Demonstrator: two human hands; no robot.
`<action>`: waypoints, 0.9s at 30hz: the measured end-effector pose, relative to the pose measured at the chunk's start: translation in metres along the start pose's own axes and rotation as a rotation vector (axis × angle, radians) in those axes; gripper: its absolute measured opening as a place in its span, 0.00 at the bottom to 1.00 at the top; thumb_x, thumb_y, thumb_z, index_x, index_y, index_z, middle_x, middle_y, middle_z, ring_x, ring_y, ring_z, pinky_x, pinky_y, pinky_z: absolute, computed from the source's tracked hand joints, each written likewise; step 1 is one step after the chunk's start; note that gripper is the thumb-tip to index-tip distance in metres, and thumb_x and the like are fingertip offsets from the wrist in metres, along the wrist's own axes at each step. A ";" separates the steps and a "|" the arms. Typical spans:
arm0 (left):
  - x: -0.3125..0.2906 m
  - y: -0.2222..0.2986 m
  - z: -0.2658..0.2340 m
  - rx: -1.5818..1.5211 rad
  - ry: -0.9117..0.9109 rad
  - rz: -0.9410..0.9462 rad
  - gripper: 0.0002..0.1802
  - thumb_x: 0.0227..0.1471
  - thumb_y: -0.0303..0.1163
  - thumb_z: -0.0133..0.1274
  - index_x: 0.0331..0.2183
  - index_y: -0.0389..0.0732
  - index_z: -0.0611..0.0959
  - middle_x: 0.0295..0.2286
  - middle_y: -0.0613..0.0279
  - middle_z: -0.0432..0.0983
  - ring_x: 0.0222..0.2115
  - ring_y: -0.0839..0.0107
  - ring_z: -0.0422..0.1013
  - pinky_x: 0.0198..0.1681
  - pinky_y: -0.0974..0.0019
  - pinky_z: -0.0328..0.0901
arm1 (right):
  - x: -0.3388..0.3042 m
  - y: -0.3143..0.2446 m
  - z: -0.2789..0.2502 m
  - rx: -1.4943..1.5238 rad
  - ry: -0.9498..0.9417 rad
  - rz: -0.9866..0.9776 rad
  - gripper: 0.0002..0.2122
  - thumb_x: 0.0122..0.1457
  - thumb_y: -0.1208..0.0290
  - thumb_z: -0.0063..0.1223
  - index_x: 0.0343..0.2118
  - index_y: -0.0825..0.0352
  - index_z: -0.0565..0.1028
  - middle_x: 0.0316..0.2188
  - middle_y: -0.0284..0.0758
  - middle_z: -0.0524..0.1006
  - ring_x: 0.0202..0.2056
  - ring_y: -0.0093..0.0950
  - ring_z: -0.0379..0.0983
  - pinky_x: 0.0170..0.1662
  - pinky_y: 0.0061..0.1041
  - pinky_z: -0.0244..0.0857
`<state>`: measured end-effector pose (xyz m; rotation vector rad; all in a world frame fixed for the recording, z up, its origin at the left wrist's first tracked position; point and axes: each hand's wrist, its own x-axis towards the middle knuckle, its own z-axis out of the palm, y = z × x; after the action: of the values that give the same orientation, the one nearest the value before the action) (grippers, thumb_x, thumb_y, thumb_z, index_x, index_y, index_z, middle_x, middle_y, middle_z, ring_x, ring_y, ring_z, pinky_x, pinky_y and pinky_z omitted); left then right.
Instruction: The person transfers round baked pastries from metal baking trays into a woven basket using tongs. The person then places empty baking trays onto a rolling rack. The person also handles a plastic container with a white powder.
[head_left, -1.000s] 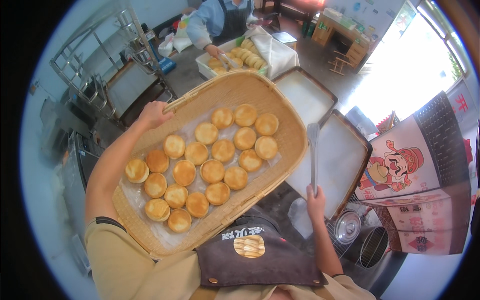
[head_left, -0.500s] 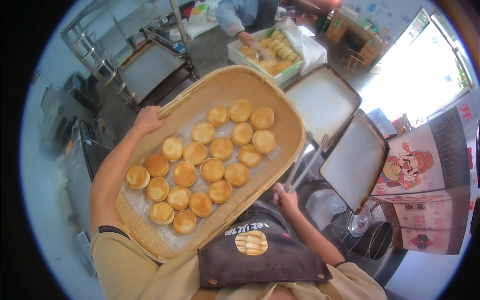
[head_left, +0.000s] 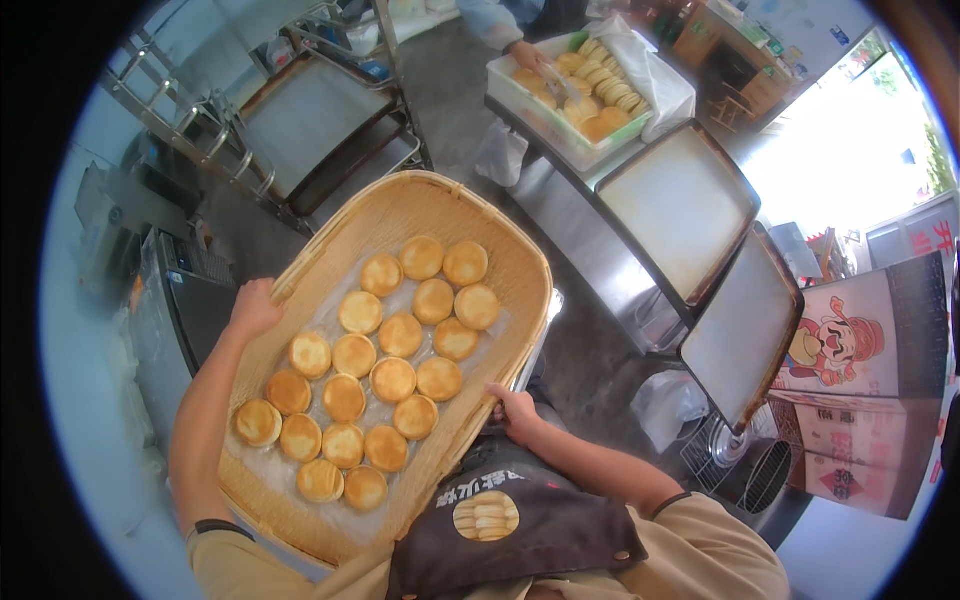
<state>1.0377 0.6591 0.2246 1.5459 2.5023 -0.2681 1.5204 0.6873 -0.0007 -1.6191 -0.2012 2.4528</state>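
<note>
A large woven bamboo basket (head_left: 465, 200) is tilted in front of me. Several round golden-brown buns (head_left: 400, 334) lie on clear plastic sheeting inside it. My left hand (head_left: 257, 307) is closed round the basket's left rim. At its right rim my right hand (head_left: 515, 412) is closed, its thumb along the woven edge. A strip of metal tongs (head_left: 538, 345) shows between that hand and the basket; the rest of them is hidden behind the basket.
Beyond the basket, another person's hand (head_left: 530, 57) works at a white tub (head_left: 507, 92) of buns. Metal baking trays (head_left: 680, 200) rest on the counter to the right. A tray rack (head_left: 310, 120) stands at the far left. A printed carton (head_left: 845, 390) is at the right.
The basket and both hands have shifted left and lower in view, away from the counter and trays. The tongs, previously sticking out from my right hand, are now mostly behind the basket.
</note>
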 end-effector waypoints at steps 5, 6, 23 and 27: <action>0.014 -0.016 0.030 0.038 -0.056 -0.012 0.13 0.40 0.30 0.61 0.31 0.33 0.83 0.34 0.36 0.80 0.39 0.40 0.77 0.46 0.45 0.72 | 0.018 0.020 0.000 0.025 0.032 -0.053 0.11 0.54 0.69 0.68 0.33 0.67 0.75 0.18 0.27 0.70 0.17 0.20 0.63 0.20 0.22 0.56; 0.021 -0.015 0.036 0.041 -0.065 0.000 0.14 0.40 0.29 0.61 0.32 0.33 0.83 0.34 0.36 0.80 0.40 0.41 0.77 0.46 0.45 0.71 | 0.020 0.021 -0.003 0.028 0.037 -0.062 0.11 0.54 0.70 0.68 0.33 0.67 0.75 0.18 0.27 0.70 0.17 0.20 0.63 0.20 0.21 0.56; 0.356 0.274 0.383 -0.172 -0.247 0.132 0.14 0.49 0.27 0.55 0.39 0.33 0.79 0.42 0.39 0.80 0.45 0.42 0.76 0.49 0.44 0.71 | 0.324 -0.163 -0.250 0.316 0.627 -0.239 0.24 0.55 0.40 0.66 0.32 0.58 0.74 0.19 0.23 0.70 0.12 0.15 0.58 0.14 0.14 0.52; 0.412 0.337 0.437 -0.261 -0.203 0.170 0.11 0.53 0.25 0.52 0.40 0.34 0.81 0.41 0.41 0.81 0.43 0.43 0.78 0.48 0.46 0.73 | 0.386 -0.228 -0.313 0.262 0.644 -0.330 0.24 0.55 0.39 0.66 0.28 0.56 0.72 0.17 0.21 0.67 0.11 0.14 0.54 0.14 0.15 0.47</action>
<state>1.1870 1.0537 -0.3202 1.5277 2.1404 -0.0648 1.6805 1.0012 -0.4178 -1.9593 -0.0379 1.5520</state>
